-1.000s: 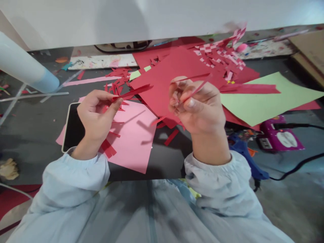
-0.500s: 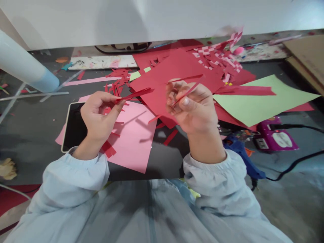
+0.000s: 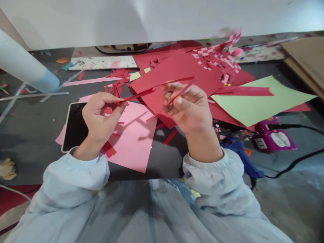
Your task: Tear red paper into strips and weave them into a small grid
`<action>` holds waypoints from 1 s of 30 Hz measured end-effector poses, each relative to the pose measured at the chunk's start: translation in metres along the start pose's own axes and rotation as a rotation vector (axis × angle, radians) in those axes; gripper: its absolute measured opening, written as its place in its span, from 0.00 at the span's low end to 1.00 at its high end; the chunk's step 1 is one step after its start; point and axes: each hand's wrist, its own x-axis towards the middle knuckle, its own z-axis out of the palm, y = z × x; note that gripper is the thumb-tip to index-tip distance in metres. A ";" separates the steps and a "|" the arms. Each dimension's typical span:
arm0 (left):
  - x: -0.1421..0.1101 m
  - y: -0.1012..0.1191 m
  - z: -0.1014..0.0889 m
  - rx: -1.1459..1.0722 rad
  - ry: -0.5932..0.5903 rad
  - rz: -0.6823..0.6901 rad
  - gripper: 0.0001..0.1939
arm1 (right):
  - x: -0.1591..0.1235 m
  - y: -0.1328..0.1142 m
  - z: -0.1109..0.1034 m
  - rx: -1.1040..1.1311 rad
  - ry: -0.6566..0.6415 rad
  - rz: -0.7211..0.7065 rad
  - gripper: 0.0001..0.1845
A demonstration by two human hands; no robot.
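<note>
My left hand pinches thin red paper strips between thumb and fingertips, their free ends pointing right. My right hand is closed on a narrow red paper strip, which slants up to the right past the thumb. Another red strip stretches across behind the right fingers; whether they grip it too, I cannot tell. Both hands are held above the table. Below them lies a pink paper sheet with short red strips on its left part. Large red paper sheets spread out behind the hands.
A phone lies left, partly under the pink sheet's side. To the right are a green sheet, a blue glue gun and a purple box with a cable. Pink-and-red woven paper and a white-blue cylinder stand farther back.
My right hand has moved slightly left, bringing its strip closer to the strips in my left hand. The left hand has barely shifted right.
</note>
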 end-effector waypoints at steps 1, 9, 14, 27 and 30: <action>0.000 0.000 0.000 -0.009 -0.005 -0.001 0.04 | 0.000 0.000 0.001 -0.015 -0.004 0.012 0.25; 0.000 -0.001 0.000 0.004 -0.089 0.076 0.05 | 0.000 0.011 0.007 0.057 -0.065 0.118 0.22; -0.001 0.003 0.001 0.029 -0.093 -0.006 0.04 | -0.001 0.018 0.008 0.021 -0.178 0.167 0.21; 0.001 -0.011 0.005 0.070 0.060 -0.136 0.05 | -0.001 0.009 0.011 0.089 -0.178 0.239 0.21; 0.001 -0.013 0.004 0.081 0.059 -0.144 0.06 | -0.001 0.008 0.010 0.103 -0.167 0.256 0.19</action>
